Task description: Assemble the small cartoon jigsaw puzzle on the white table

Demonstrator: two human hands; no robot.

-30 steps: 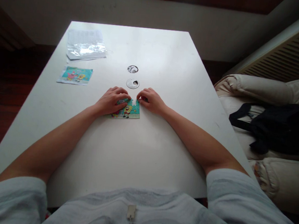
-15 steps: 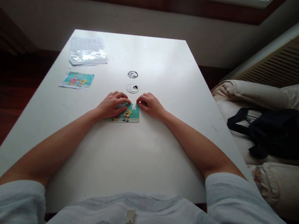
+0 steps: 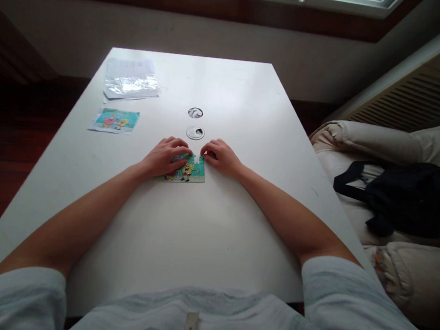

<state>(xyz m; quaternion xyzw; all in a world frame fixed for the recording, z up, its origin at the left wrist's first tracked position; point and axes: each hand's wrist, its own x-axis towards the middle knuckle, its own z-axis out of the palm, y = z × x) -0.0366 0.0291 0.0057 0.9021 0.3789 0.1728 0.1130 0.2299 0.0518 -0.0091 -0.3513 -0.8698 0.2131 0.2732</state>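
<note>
A small teal cartoon jigsaw puzzle [image 3: 189, 175] lies flat on the white table [image 3: 183, 233], its top edge showing a notch-shaped gap right of the middle. Over its left part curls my left hand [image 3: 167, 156], thumb and fingertips pressed on the surface and hiding that side. At the upper right corner, my right hand [image 3: 221, 156] has its fingers bent and pinched together on a corner piece beside the gap. Its fingertips partly cover that piece.
Beyond the hands are two round inserts [image 3: 195, 132] in the tabletop. Farther left lie a printed cartoon picture [image 3: 116, 121] and a clear plastic bag with papers [image 3: 131, 79]. A cream sofa [image 3: 377, 132] with a black bag [image 3: 413, 197] stands to the right.
The camera view has tilted up slightly, so everything sits a little lower. Both hands stay at the puzzle with almost no visible movement.
</note>
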